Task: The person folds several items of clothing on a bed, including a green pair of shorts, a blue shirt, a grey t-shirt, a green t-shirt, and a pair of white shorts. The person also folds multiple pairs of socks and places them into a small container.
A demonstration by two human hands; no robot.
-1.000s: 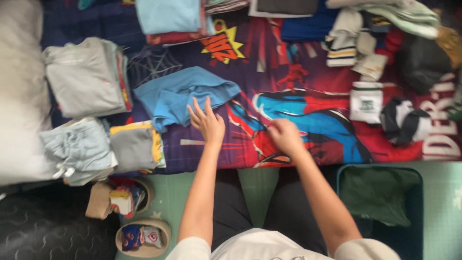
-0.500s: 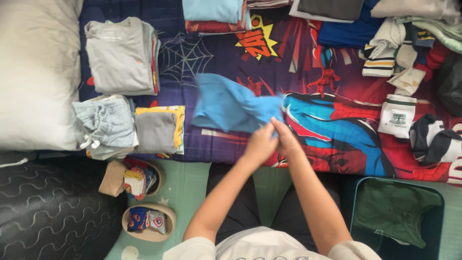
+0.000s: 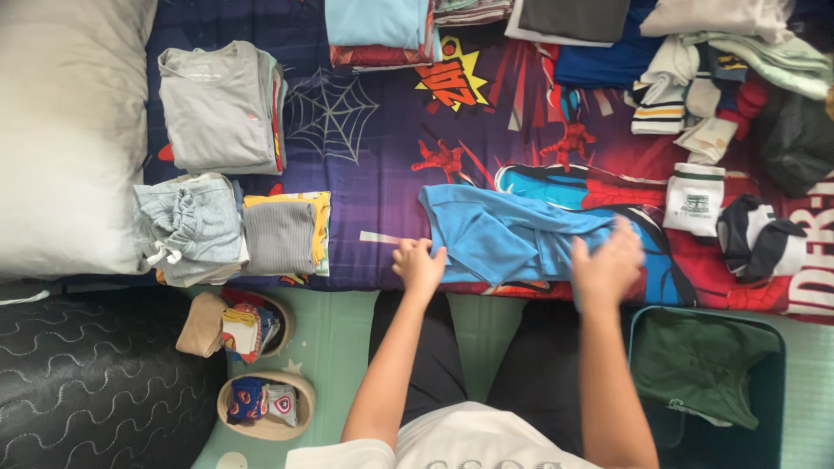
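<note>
The blue garment lies flat on the printed bedspread, at the near edge of the bed, directly between the two hands. Half a second ago it was bunched up and lifted in both hands held close together; now it is laid out and the hands have drawn apart to its two ends. Judgement: the piece has gone from being gathered to being spread and smoothed, a stage of folding.

Its long axis runs left to right, parallel to the bed edge. The left end is squared off with a clean corner; the right end tapers off under the right hand. A fold or overlap crosses its middle.

The left hand rests at the lower left corner of the garment, fingers curled, touching the cloth edge; whether it pinches the cloth cannot be told. The right hand is motion-blurred, fingers spread and palm down over the right end, pressing rather than gripping.

Outward from the left hand: a small folded grey-and-yellow stack, then a pale blue bundle, a folded grey shirt beyond, and a grey pillow. Below, on the floor, two small baskets of rolled items. Outward from the right hand: rolled white socks, a loose heap of clothes, and a dark bin holding green cloth.
</note>
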